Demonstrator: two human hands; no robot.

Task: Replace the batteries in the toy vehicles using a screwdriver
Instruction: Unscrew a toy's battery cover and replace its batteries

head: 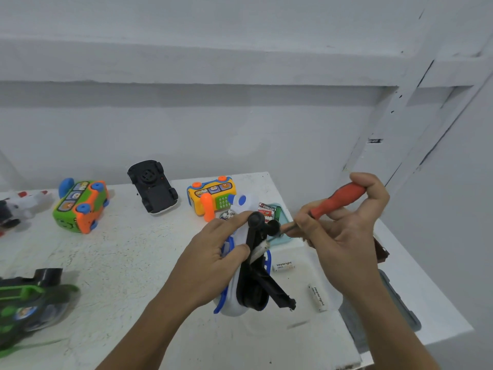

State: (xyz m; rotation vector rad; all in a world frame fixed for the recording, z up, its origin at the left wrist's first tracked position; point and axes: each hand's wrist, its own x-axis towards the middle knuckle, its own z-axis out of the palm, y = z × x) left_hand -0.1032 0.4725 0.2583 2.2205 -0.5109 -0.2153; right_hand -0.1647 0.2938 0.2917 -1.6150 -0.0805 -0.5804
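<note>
The left hand (213,252) has its grip closed on a white and blue plastic toy vehicle (234,303) with a black underside. The thumb lies across the black frame and the fingers wrap the far side, holding the toy clear of the white speckled counter (120,263) with its underside turned up.

The right hand (344,231) has its grip closed on a screwdriver (336,200) with an orange-red handle. The fingers curl round the handle, and the fingertips pinch near where the thin metal shaft begins. The shaft slants down towards the left grip, and its tip reaches the toy's black underside beside a small black wheel. The exact contact point is too blurred to tell.

Just below the right grip, two white cylindrical batteries (317,297) lie on the counter, apart from each other. Beyond both grips, a red and black battery pack (266,209) rests by a pale teal tray (282,217).

Further behind the left grip stand a yellow toy phone car (212,194) with an orange handset, an upturned black toy car (153,186) and a green and orange toy bus (80,206) on its side. Far to the left of the left grip lies a green and black toy (26,300).
</note>
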